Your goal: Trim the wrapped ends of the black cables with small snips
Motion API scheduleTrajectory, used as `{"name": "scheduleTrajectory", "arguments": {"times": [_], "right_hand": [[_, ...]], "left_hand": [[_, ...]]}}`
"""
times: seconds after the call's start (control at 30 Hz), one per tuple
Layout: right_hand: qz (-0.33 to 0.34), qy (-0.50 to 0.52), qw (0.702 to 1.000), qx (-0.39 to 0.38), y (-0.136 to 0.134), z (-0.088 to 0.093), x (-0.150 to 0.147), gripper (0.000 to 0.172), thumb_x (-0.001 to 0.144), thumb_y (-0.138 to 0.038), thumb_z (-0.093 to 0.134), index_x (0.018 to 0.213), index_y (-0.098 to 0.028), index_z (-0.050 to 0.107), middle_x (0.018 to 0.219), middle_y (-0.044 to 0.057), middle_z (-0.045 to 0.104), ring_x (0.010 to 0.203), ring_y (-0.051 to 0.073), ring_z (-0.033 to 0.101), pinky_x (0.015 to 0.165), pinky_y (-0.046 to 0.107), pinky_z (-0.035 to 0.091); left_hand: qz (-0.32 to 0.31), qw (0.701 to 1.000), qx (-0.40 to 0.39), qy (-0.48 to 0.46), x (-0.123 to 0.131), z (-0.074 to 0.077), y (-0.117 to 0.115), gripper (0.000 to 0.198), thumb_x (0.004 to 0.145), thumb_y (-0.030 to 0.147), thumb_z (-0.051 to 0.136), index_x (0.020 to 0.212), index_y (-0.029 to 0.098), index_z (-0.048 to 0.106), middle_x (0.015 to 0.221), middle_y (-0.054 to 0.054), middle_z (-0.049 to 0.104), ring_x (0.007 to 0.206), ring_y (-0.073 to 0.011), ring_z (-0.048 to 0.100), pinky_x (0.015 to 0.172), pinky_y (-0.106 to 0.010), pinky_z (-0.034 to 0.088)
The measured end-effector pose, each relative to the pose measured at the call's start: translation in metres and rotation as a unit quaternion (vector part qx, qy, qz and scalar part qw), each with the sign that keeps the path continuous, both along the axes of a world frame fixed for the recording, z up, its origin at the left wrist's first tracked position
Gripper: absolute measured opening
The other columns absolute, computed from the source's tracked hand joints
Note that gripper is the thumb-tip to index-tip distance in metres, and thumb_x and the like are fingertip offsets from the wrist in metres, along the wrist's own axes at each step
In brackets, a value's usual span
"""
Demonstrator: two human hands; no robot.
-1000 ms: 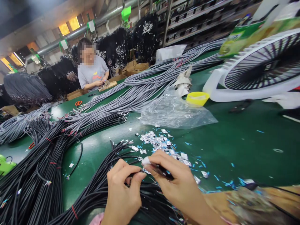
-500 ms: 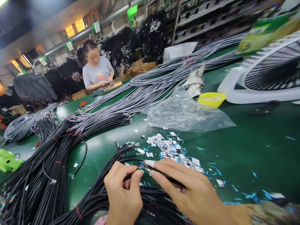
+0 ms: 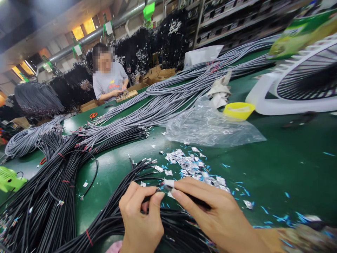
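One cable [image 3: 158, 190] is poking from your L hand [image 3: 142, 214], thumb & index pinching it over the blk bundle [image 3: 105, 220]; your R hand [image 3: 216, 207] is clamping a dark tool [image 3: 198, 201], tip near the wires [image 3: 161, 187]. Foil scraps [image 3: 189, 165] are lying just beyond.

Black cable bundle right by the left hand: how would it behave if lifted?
Probably floppy: the black cable bundle bends in loose curves. It would likely hold together near the red tie, but its free ends may splay, since they fan apart.
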State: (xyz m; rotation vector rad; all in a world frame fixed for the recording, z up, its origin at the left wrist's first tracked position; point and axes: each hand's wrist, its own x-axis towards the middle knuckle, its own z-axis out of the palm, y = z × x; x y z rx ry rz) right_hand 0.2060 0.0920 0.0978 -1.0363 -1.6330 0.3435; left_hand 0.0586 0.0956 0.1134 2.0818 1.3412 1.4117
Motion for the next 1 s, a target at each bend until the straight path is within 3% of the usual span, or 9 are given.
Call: {"name": "scheduleTrajectory", "arguments": {"times": [0.2,0.4,0.6,0.83,1.0], "right_hand": [[0.010,-0.002,1.000,-0.007,0.000,-0.002,0.001,0.016,0.087,-0.018,0.053,0.085,-0.017,0.069,0.071,0.003,0.068,0.060,0.014,0.063,0.056,0.021,0.054],[-0.011,0.004,1.000,0.001,0.001,0.008,-0.002,0.034,0.092,-0.032,0.046,0.071,-0.019,0.069,0.059,0.003,0.066,0.050,0.015,0.062,0.045,0.023,0.052],[-0.020,0.000,1.000,0.008,0.001,0.011,-0.003,0.038,0.093,-0.036,0.045,0.070,-0.018,0.069,0.057,0.003,0.066,0.049,0.014,0.062,0.045,0.021,0.053],[-0.023,-0.022,0.999,0.002,0.001,-0.001,0.000,0.028,0.091,-0.029,0.048,0.077,-0.019,0.069,0.067,0.005,0.070,0.058,0.017,0.066,0.051,0.024,0.056],[-0.013,-0.013,1.000,-0.014,0.000,-0.001,0.001,0.024,0.090,-0.027,0.051,0.077,-0.019,0.070,0.068,0.005,0.070,0.058,0.018,0.065,0.051,0.025,0.055]], "left_hand": [[0.004,1.000,-0.013,-0.019,0.001,0.000,-0.001,0.014,0.079,0.012,0.057,0.068,0.017,0.066,0.059,0.000,0.053,0.047,-0.0093,0.046,0.037,-0.018,0.032],[0.006,1.000,-0.024,-0.009,0.001,-0.002,-0.001,0.014,0.079,0.013,0.057,0.069,0.017,0.065,0.059,0.000,0.053,0.048,-0.0103,0.047,0.037,-0.018,0.031],[0.010,0.999,-0.027,-0.016,0.001,-0.002,-0.001,0.015,0.079,0.014,0.056,0.068,0.017,0.064,0.060,-0.001,0.054,0.049,-0.0107,0.048,0.038,-0.018,0.032],[0.005,0.999,-0.041,-0.017,0.002,-0.001,-0.001,0.018,0.081,0.016,0.054,0.066,0.016,0.063,0.060,-0.001,0.054,0.049,-0.0104,0.049,0.038,-0.018,0.031],[-0.046,0.995,-0.086,0.003,-0.002,0.003,0.006,0.033,0.089,0.021,0.045,0.060,0.016,0.059,0.056,-0.001,0.054,0.054,-0.0123,0.049,0.052,-0.023,0.036]]}}
